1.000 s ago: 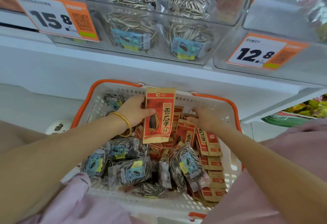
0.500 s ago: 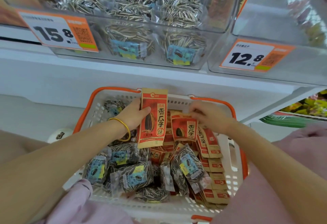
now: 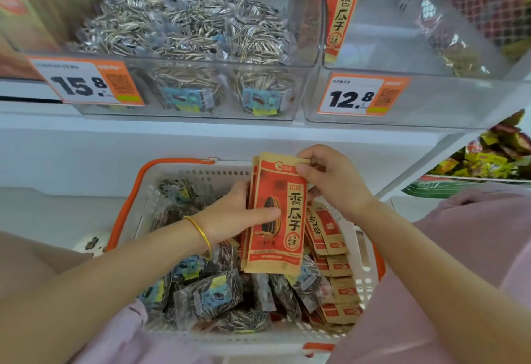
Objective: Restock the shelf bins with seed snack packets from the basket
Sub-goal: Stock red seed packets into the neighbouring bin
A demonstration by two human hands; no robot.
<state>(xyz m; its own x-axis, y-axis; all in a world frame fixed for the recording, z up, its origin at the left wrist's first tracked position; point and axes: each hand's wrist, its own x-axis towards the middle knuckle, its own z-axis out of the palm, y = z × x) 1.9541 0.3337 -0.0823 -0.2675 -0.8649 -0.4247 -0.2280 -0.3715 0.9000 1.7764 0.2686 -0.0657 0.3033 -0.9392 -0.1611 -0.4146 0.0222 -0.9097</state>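
Several red seed packets are stacked upright above the basket, left hand wrapped round their edge, right hand pinching the top corner, probably to square them for the nearly bare right bin overhead, where one matching packet stands

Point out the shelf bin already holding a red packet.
The right bin, tagged 12.8: a red packet stands inside. The 15.8 bin holds clear seed bags.

Pale pink garment; thin gold bangle on left wrist.
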